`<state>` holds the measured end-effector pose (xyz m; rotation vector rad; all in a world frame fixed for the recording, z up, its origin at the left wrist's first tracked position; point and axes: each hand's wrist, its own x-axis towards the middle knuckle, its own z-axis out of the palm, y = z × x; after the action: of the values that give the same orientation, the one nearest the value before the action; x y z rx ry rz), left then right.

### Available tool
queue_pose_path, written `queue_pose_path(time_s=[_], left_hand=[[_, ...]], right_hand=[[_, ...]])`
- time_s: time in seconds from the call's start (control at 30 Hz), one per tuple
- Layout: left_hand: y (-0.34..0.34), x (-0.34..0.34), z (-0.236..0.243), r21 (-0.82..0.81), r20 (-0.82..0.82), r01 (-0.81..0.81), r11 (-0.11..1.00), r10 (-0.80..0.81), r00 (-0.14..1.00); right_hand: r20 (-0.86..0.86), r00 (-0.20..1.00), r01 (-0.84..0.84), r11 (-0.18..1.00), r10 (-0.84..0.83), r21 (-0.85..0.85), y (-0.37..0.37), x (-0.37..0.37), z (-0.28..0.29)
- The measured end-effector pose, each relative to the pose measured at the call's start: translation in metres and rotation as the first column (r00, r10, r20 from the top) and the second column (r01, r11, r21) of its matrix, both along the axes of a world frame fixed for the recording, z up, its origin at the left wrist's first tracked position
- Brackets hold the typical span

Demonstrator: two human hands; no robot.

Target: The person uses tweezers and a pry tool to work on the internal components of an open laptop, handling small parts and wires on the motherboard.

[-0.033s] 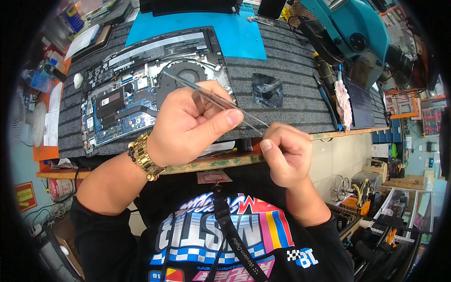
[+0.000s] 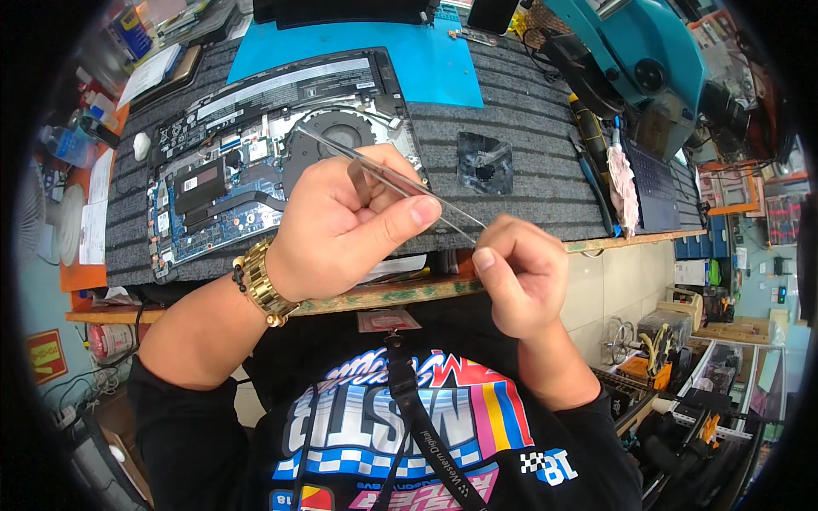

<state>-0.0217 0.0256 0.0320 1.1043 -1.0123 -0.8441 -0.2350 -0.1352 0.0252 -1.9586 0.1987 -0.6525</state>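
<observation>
My left hand [image 2: 341, 234] is closed around a pair of slim metal tweezers [image 2: 339, 150], with the thumb pressing along one arm. The tweezers' two points are spread and reach toward my right hand [image 2: 524, 277]. That hand is closed in a pinch, thumb against bent forefinger, right at the points. What sits between those fingers, if anything, is hidden. Beyond my left hand lies an opened laptop [image 2: 247, 226], its blue circuit board, black fan [image 2: 342, 134] and long black battery [image 2: 285, 89] exposed. My left hand covers part of its near right side.
A small dark square sheet [image 2: 485, 164] lies right of the laptop. Farther right are pliers [image 2: 594, 183], a screwdriver [image 2: 588, 119], a crumpled pinkish cloth [image 2: 623, 192] and a teal microscope [image 2: 639, 51]. A blue mat [image 2: 443, 68] lies behind. The wooden table edge [image 2: 400, 294] runs below my hands.
My right hand has shifted very slightly up at the tweezers' points. The left hand and the laptop stay where they were.
</observation>
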Motion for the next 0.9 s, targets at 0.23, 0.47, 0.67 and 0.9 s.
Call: queue_pose_path(time_s=[0.23,0.47,0.67,0.9], left_hand=[[0.001,0.002,-0.001,-0.018,0.096,-0.011,1.000,0.013,0.995],[0.003,-0.002,-0.001,0.048,0.061,0.046,0.998,-0.049,0.997],[0.003,-0.005,-0.002,0.020,0.117,0.001,1.000,-0.003,0.993],[-0.001,-0.007,-0.005,0.037,0.079,0.016,0.999,-0.019,0.997]], right_hand=[[0.128,0.989,-0.129,0.813,0.068,0.567,0.016,0.013,0.010],[0.016,0.998,0.050,0.971,-0.056,0.235,0.016,0.019,0.005],[0.075,0.989,0.125,0.992,-0.124,-0.003,0.019,0.025,0.010],[0.045,0.990,0.142,0.977,-0.136,-0.162,0.014,0.020,0.013]])
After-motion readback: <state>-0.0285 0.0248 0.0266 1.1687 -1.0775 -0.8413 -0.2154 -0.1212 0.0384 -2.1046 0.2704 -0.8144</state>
